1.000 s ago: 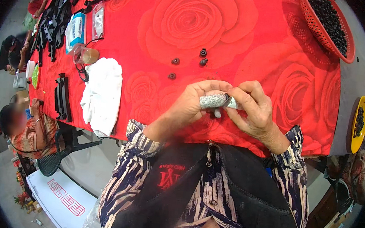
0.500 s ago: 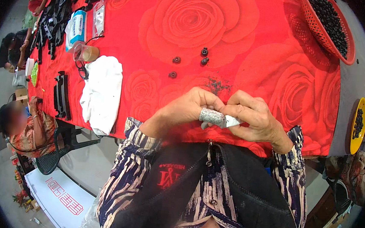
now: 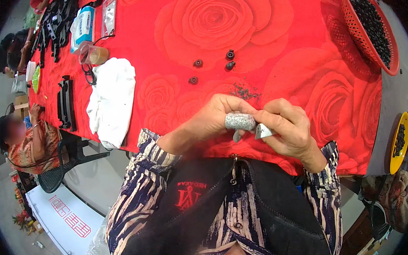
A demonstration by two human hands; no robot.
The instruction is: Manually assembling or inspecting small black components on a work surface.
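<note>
- Red rose-print tablecloth (image 3: 297,34) fills most of my feed, worker's hands at its near edge.
- Red plastic basket (image 3: 356,36) heaped with black bits sits up at the far right, well apart from the hands.
- Left hand (image 3: 214,121): fingers curled inward, but whatever it's holding, if anything, is hidden from me, so no call there.
- Right hand (image 3: 290,129): thumb and fingers pinching a small pale wedge.
- Speckled grey finger wrap (image 3: 240,121) on the left hand lies level now; half a second ago it was tilted.
- That pale wedge (image 3: 263,131) has turned too, so I'd guess a fresh angle for close fingertip work. It pokes out below the right fingertips, just beside the wrap; can't say if they touch.
- Four small black parts (image 3: 230,55) lie beyond the hands.
- Dark crumbs (image 3: 245,91) are scattered nearer, just past the fingertips.
</note>
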